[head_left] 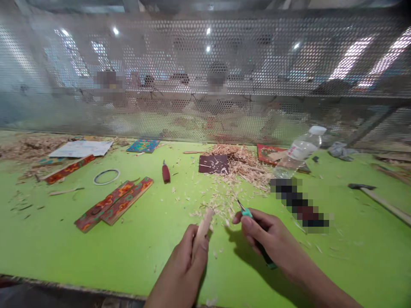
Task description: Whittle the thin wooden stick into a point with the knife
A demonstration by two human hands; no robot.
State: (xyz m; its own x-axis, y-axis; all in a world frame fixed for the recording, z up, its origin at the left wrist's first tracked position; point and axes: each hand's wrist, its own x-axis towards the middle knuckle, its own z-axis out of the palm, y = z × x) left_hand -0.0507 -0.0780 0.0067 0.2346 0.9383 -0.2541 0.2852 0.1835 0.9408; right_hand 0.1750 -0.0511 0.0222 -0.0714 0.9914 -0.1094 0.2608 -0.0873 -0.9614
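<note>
My left hand [190, 256] is closed around a pale strip of wood [204, 221], whose far end points up and away from me. In my right hand [266, 233] is a carving knife [246, 211] with a green and black handle, its short blade pointing forward and to the left. Knife and wood are apart. Beyond both hands, loose wood shavings [221, 201] lie scattered over the green table [135, 256]. A dark brown sheet of sandpaper [213, 164], with shavings on it, lies farther back.
Painted wooden strips [109, 205] and a tape roll [107, 176] lie left, near a red-handled tool [165, 172]. A clear plastic bottle [298, 152] leans at the right, with a hammer [379, 199] beyond. Perforated metal mesh [192, 85] closes off the back.
</note>
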